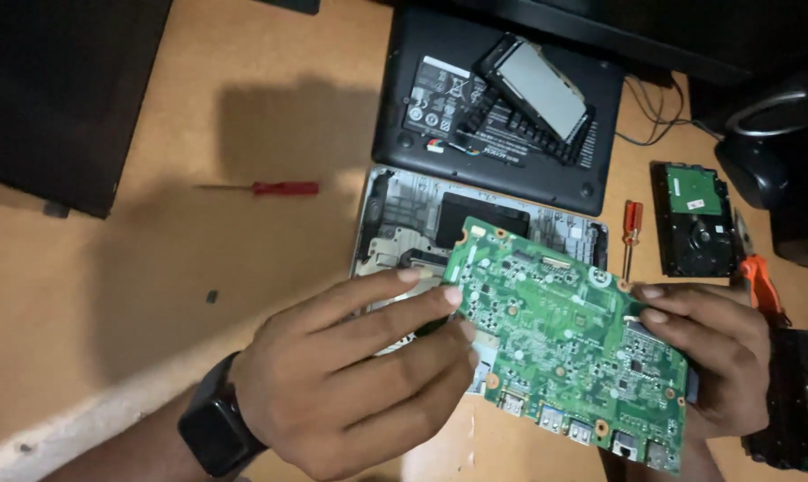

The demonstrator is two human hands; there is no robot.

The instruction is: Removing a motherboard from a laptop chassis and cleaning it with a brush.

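- Motherboard (564, 335): a green laptop circuit board, held tilted above the worktop (154, 268), just in front of the opened silver laptop chassis (395, 223); its row of metal ports points toward the person.
- Left hand (350, 375): clasps the motherboard's left edge, fingers curled over the board face; a black smartwatch (212, 428) sits on the wrist.
- Right hand (716, 357): grips the motherboard's right edge, fingertips pressed on the top face, thumb hidden behind.
- Behind the motherboard, the silver laptop chassis lies open on the worktop, partly covered by the board.
- Farther behind the motherboard rests a black laptop bottom cover (502, 116) with a flat battery in it and a drive caddy (538, 89) lying tilted on top.
- Right of the motherboard: a small red-handled screwdriver (631, 232), then a bare hard drive (694, 219) with its green board up.
- Far left of the motherboard, well apart, a long red-handled screwdriver (270, 188) lies on the worktop.
- Orange-handled pliers (762, 286) lie just beyond the right hand.
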